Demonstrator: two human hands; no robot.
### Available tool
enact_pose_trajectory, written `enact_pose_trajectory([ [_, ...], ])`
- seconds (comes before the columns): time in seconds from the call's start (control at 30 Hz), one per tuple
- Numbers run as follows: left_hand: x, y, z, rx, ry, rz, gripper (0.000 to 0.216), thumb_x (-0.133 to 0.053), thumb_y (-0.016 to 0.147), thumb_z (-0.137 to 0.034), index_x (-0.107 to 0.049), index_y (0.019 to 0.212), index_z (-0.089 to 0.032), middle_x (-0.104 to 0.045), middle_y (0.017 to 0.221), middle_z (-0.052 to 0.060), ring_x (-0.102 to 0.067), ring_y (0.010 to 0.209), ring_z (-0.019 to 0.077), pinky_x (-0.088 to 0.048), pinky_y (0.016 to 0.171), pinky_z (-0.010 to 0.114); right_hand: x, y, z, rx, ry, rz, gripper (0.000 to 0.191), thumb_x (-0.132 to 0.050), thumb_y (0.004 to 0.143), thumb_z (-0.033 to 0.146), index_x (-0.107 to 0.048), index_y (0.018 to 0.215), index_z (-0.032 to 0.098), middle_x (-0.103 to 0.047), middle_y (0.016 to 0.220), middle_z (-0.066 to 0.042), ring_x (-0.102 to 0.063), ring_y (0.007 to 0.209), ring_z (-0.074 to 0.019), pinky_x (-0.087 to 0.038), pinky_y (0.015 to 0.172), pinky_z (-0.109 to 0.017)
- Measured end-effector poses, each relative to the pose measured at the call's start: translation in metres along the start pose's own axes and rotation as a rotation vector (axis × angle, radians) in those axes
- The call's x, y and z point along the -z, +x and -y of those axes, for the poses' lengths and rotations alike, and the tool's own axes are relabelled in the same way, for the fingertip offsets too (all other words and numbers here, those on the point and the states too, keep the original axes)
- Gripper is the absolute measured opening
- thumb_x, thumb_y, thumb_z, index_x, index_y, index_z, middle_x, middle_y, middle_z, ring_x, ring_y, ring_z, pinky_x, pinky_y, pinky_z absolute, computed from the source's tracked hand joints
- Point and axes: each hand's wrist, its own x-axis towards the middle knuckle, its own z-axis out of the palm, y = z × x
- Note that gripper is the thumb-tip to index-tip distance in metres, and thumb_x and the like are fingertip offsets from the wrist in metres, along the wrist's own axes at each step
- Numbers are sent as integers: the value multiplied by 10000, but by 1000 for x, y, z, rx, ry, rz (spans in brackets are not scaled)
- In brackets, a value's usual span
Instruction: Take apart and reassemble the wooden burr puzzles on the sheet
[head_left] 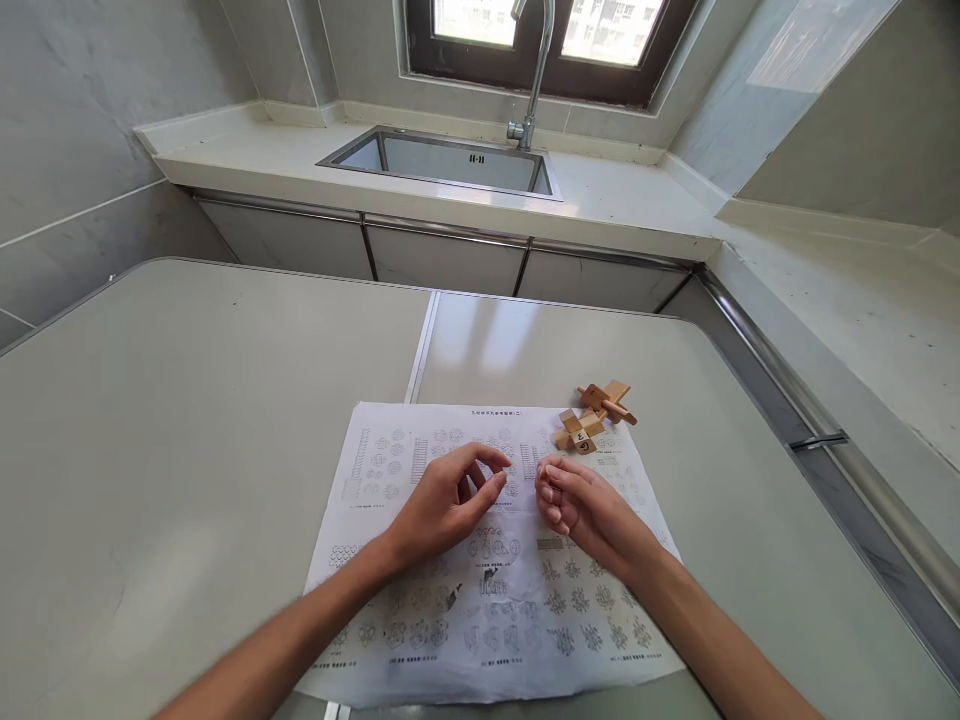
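Note:
A white printed sheet (420, 640) covered in small diagrams lies on the grey table (187, 420) in front of me. My left hand (450, 500) hovers over its middle with fingers loosely curled and thumb near the fingertips, holding nothing I can see. My right hand (577, 505) is just to its right, fingers curled inward, also with nothing visible in it. A wooden interlocking puzzle (592, 415), made of crossed light and darker brown pieces, rests at the sheet's far right corner, a short way beyond my right hand.
Beyond the table runs a pale counter (600, 205) with a steel sink (442, 160) and a tap (534, 70) under a window. A second counter (862, 310) with a metal edge rail lines the right side.

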Motion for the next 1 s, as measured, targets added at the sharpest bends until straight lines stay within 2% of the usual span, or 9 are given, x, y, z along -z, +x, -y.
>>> enact_pose_trajectory([
  [1.0, 0, -1, -1, -15, 3, -4, 226, -597, 1032, -379, -693, 1108, -188, -652, 744, -6, -584, 637, 133, -488, 581, 242, 0, 0, 0, 2, -21, -8, 290, -865, 876, 416, -681, 905, 193, -605, 775, 4, -542, 625, -111, -415, 538, -228],
])
